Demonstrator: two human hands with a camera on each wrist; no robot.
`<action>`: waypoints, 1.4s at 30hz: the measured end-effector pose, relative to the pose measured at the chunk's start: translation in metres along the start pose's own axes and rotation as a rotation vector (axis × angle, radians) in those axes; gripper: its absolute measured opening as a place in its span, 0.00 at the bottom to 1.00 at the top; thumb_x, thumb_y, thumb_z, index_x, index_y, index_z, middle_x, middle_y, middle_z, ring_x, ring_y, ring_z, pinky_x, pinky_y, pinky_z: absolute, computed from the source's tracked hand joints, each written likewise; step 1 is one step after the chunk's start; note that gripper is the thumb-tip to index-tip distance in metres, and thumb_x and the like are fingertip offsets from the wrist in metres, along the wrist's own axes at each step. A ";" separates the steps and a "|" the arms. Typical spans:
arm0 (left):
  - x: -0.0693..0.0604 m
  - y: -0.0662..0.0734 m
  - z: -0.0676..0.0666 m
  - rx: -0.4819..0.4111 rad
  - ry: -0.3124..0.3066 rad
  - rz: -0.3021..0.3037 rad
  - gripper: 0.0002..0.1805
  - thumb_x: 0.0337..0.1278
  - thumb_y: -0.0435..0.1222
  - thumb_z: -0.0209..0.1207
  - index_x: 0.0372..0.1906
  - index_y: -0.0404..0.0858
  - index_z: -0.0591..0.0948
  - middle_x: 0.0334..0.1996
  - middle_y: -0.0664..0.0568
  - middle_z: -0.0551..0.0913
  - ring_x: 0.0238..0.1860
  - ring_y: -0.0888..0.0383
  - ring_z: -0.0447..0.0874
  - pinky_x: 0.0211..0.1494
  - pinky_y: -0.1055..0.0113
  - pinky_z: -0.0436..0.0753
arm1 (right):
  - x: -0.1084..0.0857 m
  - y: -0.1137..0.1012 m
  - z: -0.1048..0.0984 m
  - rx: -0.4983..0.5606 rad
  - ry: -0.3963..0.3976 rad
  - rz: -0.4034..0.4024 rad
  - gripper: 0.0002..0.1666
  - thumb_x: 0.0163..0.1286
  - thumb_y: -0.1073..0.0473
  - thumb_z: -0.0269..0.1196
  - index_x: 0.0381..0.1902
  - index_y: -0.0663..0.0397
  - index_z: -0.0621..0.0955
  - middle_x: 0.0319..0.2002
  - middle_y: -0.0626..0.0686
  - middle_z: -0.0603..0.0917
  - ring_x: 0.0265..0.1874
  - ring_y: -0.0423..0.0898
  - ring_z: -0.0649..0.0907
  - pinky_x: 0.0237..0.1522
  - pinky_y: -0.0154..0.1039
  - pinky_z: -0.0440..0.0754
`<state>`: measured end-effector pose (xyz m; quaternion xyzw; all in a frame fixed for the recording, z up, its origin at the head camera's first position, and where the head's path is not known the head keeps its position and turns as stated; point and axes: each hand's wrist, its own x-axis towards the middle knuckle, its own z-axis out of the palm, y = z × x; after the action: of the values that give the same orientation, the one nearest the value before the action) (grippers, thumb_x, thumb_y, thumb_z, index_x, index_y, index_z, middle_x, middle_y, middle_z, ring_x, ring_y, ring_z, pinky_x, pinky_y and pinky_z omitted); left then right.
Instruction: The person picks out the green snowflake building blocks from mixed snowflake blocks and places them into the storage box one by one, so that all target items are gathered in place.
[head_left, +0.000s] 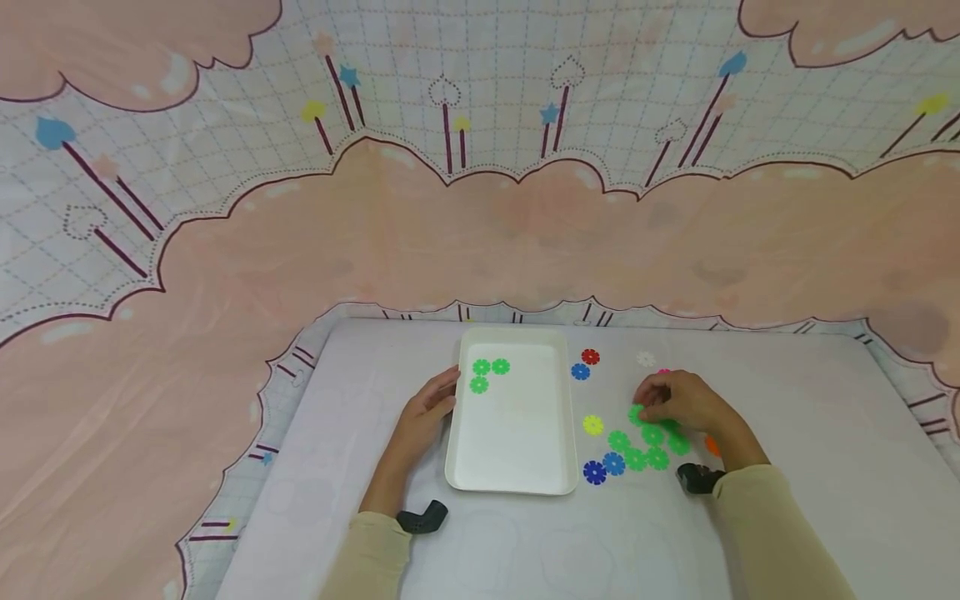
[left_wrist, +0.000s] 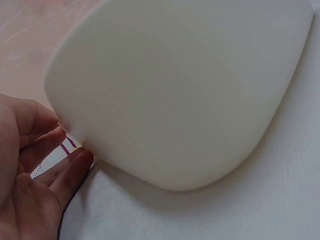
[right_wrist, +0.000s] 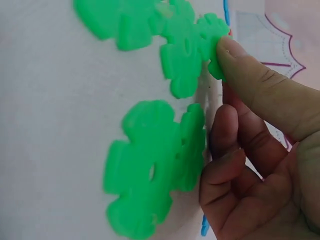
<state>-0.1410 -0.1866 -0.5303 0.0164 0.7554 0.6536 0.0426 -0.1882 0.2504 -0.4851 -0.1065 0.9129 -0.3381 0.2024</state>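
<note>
While our left fingers (left_wrist: 72, 172), slightly parted, touch the white tray (head_left: 517, 446), our right fingers (right_wrist: 257, 129) pinch a green disc (right_wrist: 210, 35).

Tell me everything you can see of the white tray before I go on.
The white tray is a shallow, off-white rectangle with rounded corners and a raised rim; it looks like smooth plastic. It lies upright on the light tabletop, its long sides running away from the person. Three green flower-shaped pieces sit inside, clustered toward the far left corner; the rest of its floor is bare. The left hand touches its left side with the fingertips.
</note>
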 end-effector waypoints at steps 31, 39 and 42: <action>0.000 -0.003 0.000 0.024 0.005 0.018 0.25 0.73 0.29 0.53 0.71 0.43 0.75 0.75 0.56 0.71 0.73 0.48 0.72 0.76 0.49 0.71 | 0.008 -0.036 0.016 0.250 -0.019 0.004 0.09 0.73 0.55 0.65 0.43 0.55 0.80 0.37 0.56 0.83 0.36 0.49 0.87 0.44 0.40 0.86; -0.001 -0.001 0.001 0.021 0.004 0.024 0.25 0.73 0.29 0.54 0.71 0.43 0.75 0.74 0.57 0.71 0.73 0.48 0.73 0.76 0.50 0.71 | 0.012 -0.050 0.025 0.336 -0.024 0.024 0.09 0.74 0.56 0.64 0.44 0.55 0.78 0.39 0.58 0.84 0.37 0.51 0.88 0.45 0.42 0.89; -0.002 0.000 0.001 0.023 0.003 0.021 0.25 0.73 0.29 0.53 0.71 0.43 0.74 0.75 0.56 0.71 0.73 0.48 0.72 0.76 0.49 0.71 | 0.014 -0.055 0.028 0.336 -0.023 0.024 0.08 0.74 0.56 0.64 0.45 0.54 0.79 0.39 0.57 0.84 0.36 0.52 0.87 0.44 0.42 0.89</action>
<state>-0.1386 -0.1860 -0.5306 0.0236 0.7627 0.6455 0.0344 -0.1849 0.1885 -0.4728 -0.0643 0.8424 -0.4823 0.2315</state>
